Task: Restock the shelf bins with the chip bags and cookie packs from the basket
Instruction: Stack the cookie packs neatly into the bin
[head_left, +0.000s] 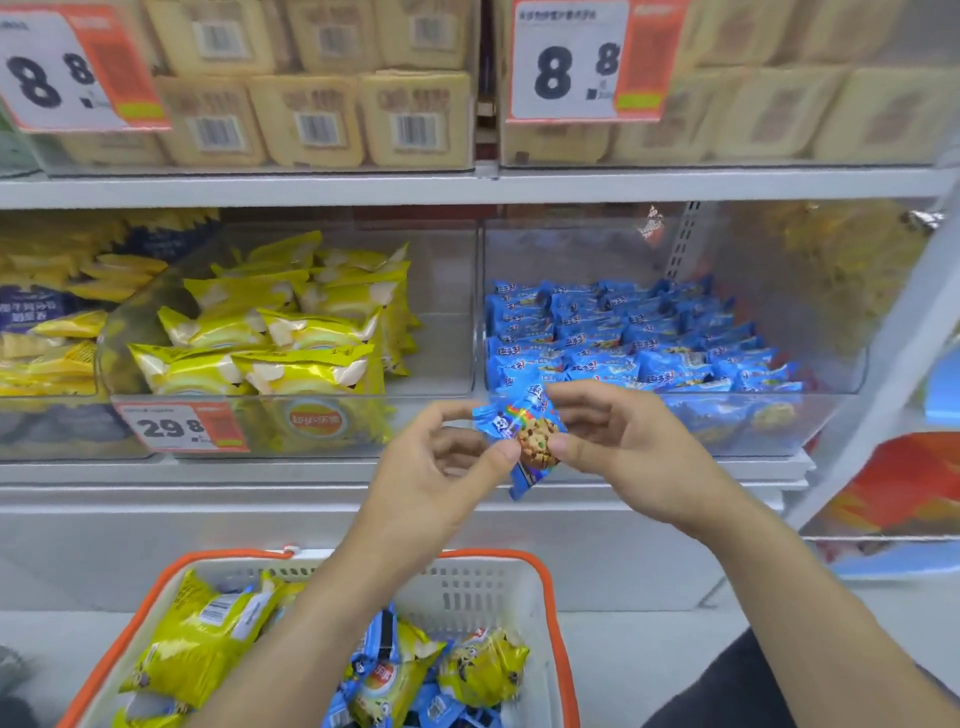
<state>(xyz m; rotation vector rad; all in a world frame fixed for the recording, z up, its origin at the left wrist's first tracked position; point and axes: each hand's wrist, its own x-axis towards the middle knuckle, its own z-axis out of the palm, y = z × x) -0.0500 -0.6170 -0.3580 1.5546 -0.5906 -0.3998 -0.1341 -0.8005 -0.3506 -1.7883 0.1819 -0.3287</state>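
While sorting: I hold one cookie pack before the shelf's front edge, facing up to check it.
Grip: left hand and right hand pinching its sides.
Destination: blue-pack bin, directly behind.
Remaining: basket below holds more.

Cookie pack: blue, rainbow stripe, brown chip-cookie print. Chip bags: yellow with white patches. Basket: white slotted walls, orange rim. Price tags: white, black digits, orange edge.

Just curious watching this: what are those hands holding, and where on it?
A blue cookie pack, pinched by left hand and right hand at opposite side edges.
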